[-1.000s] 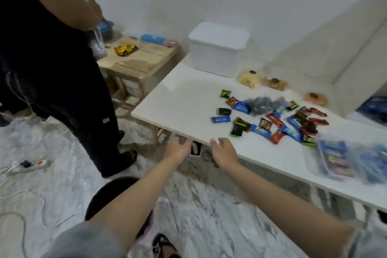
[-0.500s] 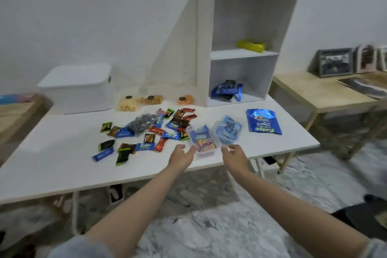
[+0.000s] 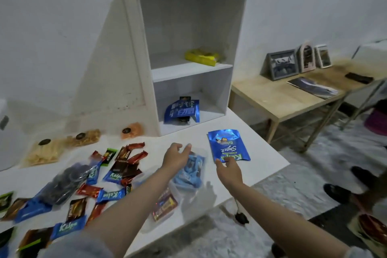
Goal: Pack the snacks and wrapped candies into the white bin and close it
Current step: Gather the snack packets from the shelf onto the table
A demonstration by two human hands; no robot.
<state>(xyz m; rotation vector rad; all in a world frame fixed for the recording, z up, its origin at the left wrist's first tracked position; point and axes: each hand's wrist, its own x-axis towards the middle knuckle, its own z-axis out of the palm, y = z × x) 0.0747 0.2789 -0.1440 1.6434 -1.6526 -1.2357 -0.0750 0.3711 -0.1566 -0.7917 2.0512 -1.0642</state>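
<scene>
Centre frame: our left hand (image 3: 176, 156) loosely open over the clear bag (image 3: 189, 170); right hand (image 3: 228, 168), fingers spread, reaching the blue pouch (image 3: 228, 145). Gathering step; next, grasp both.

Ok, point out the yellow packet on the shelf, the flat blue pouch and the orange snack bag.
yellow packet (image 3: 202, 59), head view, middle of its wrapper.
blue pouch (image 3: 228, 146), head view, centre of its face.
orange snack bag (image 3: 134, 131), head view, its middle.
</scene>
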